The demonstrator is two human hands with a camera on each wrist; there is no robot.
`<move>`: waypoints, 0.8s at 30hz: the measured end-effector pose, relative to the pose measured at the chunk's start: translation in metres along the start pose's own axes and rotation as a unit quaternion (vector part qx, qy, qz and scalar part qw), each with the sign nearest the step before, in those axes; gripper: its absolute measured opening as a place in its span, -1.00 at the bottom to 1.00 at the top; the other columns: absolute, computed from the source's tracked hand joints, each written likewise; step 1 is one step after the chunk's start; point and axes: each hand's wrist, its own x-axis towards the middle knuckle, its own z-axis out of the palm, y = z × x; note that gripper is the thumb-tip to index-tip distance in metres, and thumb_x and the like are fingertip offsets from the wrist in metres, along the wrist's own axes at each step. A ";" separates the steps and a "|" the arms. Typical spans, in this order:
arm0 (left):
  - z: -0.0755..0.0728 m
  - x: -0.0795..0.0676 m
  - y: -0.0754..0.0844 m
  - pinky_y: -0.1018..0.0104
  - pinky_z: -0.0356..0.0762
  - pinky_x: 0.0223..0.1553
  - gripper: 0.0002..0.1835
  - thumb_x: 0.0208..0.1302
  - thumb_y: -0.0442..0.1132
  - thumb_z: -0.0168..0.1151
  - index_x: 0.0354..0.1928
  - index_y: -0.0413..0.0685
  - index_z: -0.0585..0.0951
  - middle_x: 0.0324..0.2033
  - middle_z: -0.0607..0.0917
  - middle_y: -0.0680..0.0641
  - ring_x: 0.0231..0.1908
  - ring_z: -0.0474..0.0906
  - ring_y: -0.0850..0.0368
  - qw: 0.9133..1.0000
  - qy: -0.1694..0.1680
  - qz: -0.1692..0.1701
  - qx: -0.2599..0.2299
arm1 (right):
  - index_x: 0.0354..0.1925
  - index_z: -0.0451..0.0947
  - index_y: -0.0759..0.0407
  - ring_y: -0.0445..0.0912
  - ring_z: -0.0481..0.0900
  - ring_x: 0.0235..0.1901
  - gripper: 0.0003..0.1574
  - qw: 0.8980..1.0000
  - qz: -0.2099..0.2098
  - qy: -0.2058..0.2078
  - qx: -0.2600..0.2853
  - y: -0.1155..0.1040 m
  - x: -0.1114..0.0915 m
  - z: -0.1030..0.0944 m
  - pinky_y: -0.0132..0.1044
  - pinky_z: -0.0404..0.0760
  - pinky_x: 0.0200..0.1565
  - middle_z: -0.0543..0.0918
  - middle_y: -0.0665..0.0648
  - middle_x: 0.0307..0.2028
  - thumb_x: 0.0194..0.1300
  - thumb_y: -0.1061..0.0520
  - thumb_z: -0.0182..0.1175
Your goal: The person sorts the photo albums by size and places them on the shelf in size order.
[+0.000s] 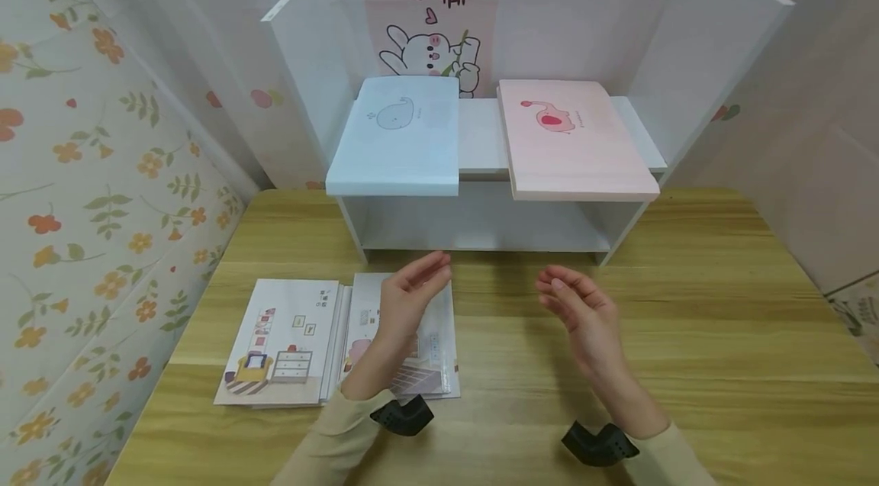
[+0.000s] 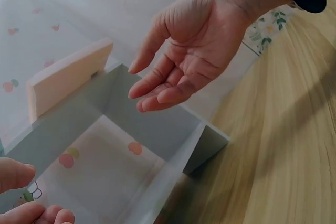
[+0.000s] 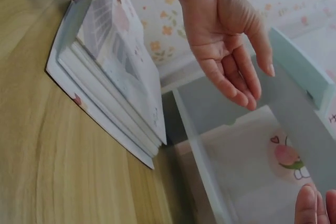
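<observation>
Holds left hand [image 1: 401, 307] and right hand [image 1: 585, 310] relaxed, empty, apart before white shelf [image 1: 482, 136] topped by blue notebook [image 1: 405, 136] and pink notebook [image 1: 573, 141]; apparently mid-arranging, likely needs a two-handed grip next.

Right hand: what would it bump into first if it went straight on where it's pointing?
Probably the shelf, at its open lower level, though the height of the right hand is hard to judge.

I'm seeing smooth, faintly shining wood grain on the table [image 1: 728, 333]. The shelf [image 1: 482, 136], blue book [image 1: 405, 146] and pink book [image 1: 577, 150] are looking smooth and matt, the illustrated books [image 1: 281, 333] papery. The curtain [image 1: 130, 188] is showing creased cloth, the wrist mounts [image 1: 405, 417] matt plastic.
</observation>
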 end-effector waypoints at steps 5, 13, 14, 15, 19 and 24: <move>-0.010 -0.003 -0.001 0.41 0.53 -0.07 -0.60 0.12 -0.52 0.24 0.05 -0.46 0.51 -0.04 0.62 -0.28 -0.11 0.60 0.20 1.000 0.008 -0.003 0.007 | -0.14 0.59 0.25 -0.11 0.65 -0.21 -0.81 1.000 0.016 -0.002 -0.022 0.007 -0.001 0.003 -0.36 0.60 -0.17 0.68 0.11 -0.24 0.34 0.33 0.05; -0.021 -0.009 -0.002 0.45 0.53 -0.11 -0.60 0.13 -0.50 0.25 0.05 -0.44 0.52 -0.03 0.62 -0.29 -0.11 0.59 0.22 0.999 0.024 -0.013 0.023 | -0.05 0.50 0.35 -0.12 0.64 -0.18 -0.77 0.995 0.052 -0.034 -0.074 0.024 -0.004 0.010 -0.33 0.60 -0.13 0.67 0.08 -0.19 0.36 0.29 0.05; -0.023 -0.009 -0.002 0.45 0.53 -0.11 -0.60 0.13 -0.49 0.25 0.05 -0.42 0.53 -0.03 0.62 -0.29 -0.12 0.59 0.23 0.999 0.027 -0.016 0.025 | -0.05 0.49 0.36 -0.11 0.64 -0.18 -0.75 0.994 0.062 -0.027 -0.082 0.024 -0.005 0.014 -0.32 0.60 -0.13 0.66 0.08 -0.19 0.33 0.26 0.10; -0.025 -0.010 -0.002 0.46 0.53 -0.11 -0.61 0.14 -0.49 0.25 0.05 -0.43 0.52 -0.02 0.61 -0.30 -0.11 0.58 0.23 0.999 0.029 -0.017 0.028 | -0.04 0.49 0.35 -0.10 0.64 -0.17 -0.75 0.995 0.052 -0.048 -0.070 0.033 -0.003 0.009 -0.33 0.60 -0.13 0.66 0.10 -0.18 0.34 0.28 0.08; -0.033 -0.012 -0.002 0.46 0.52 -0.09 -0.61 0.14 -0.49 0.24 0.05 -0.42 0.53 -0.03 0.63 -0.25 -0.10 0.57 0.22 0.998 0.044 -0.019 0.036 | 0.06 0.45 0.39 -0.05 0.61 -0.11 -0.62 0.993 0.032 -0.101 -0.055 0.068 0.003 -0.012 -0.30 0.59 -0.11 0.62 0.19 -0.08 0.32 0.22 0.13; -0.042 -0.015 -0.002 0.44 0.52 -0.08 -0.60 0.13 -0.52 0.23 0.06 -0.44 0.51 -0.03 0.63 -0.26 -0.11 0.59 0.23 0.998 0.059 -0.020 0.029 | 0.08 0.43 0.38 0.04 0.57 -0.05 -0.55 0.987 0.059 -0.098 -0.110 0.075 0.002 -0.006 -0.25 0.57 -0.05 0.56 0.29 -0.02 0.32 0.13 0.14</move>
